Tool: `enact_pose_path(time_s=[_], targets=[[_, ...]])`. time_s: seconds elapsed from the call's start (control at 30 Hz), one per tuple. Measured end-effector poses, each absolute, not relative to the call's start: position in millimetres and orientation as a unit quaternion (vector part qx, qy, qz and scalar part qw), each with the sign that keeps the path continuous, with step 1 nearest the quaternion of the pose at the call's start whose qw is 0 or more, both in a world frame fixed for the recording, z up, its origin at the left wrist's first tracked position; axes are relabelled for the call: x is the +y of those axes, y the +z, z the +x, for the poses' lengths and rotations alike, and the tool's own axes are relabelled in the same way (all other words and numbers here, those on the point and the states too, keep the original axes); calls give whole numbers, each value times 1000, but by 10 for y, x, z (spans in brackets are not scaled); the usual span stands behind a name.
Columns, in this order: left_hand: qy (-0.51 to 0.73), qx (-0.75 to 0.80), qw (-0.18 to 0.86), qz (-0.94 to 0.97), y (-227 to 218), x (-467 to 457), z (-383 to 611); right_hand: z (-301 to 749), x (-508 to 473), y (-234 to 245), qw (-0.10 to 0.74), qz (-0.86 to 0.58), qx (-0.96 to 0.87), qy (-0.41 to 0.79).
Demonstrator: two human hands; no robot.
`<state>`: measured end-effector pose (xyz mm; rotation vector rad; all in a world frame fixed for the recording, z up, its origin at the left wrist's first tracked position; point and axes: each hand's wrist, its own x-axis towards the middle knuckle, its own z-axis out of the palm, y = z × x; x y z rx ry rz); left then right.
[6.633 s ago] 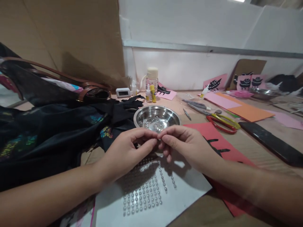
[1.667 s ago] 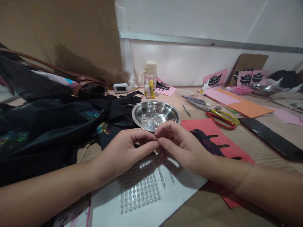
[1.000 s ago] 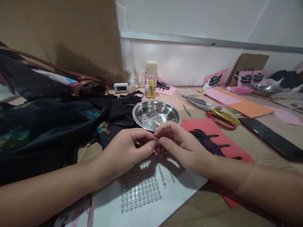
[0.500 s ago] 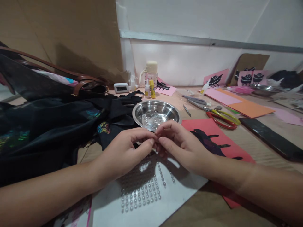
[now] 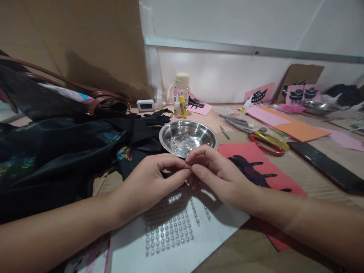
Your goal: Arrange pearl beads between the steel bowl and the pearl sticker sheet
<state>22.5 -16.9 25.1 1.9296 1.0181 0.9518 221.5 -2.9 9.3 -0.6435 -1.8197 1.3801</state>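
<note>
My left hand (image 5: 159, 180) and my right hand (image 5: 217, 172) meet at the fingertips, both closed in a pinch. Whatever lies between the fingers is too small or hidden to make out. Below them is a white sheet (image 5: 218, 237) bearing rows of stick-on pearls (image 5: 167, 235), partly in the hands' shadow. Just behind the fingertips stands a shiny metal bowl (image 5: 210, 137) with small clear bits at its bottom. To the right, partly covered by my right forearm, lies red paper (image 5: 227, 149) with a dark cut-out shape (image 5: 250, 170) on it.
Scissors (image 5: 267, 144), tweezers (image 5: 224, 132) and a black phone (image 5: 327, 165) lie to the right. Black fabric (image 5: 57, 151) and a bag (image 5: 42, 94) fill the left. Glue bottles (image 5: 176, 108), a drink bottle (image 5: 182, 85) and a small digital display (image 5: 146, 105) stand at the back.
Both hands stay nearly in place above the sheet. The pinching fingertips have shifted very slightly; nothing else has moved.
</note>
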Motion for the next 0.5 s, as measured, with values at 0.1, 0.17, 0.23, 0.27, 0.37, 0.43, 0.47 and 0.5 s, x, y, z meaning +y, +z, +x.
enact_pose_path(time_s=[0.1,0.17,0.23,0.27,0.37,0.43,0.47,0.5], targets=[[371,398,363,756,259,-169,225,2210,-31,95,371,-256,-708,543],[372,404,357,756,263,-169,224,2209,-38,102,370,-256,-708,544],[373,408,351,756,266,-170,225,2209,-45,111,369,-254,-709,545],[373,410,349,756,266,-172,226,2209,-48,115,367,-253,-710,545],[371,420,347,752,258,-177,229,2209,-49,123,365,-252,-717,538],[366,430,347,749,248,-181,232,2208,-45,125,366,-250,-724,529],[364,434,347,748,243,-183,232,2207,-43,125,367,-249,-726,526],[363,436,347,747,238,-186,232,2206,-41,126,368,-246,-728,523]])
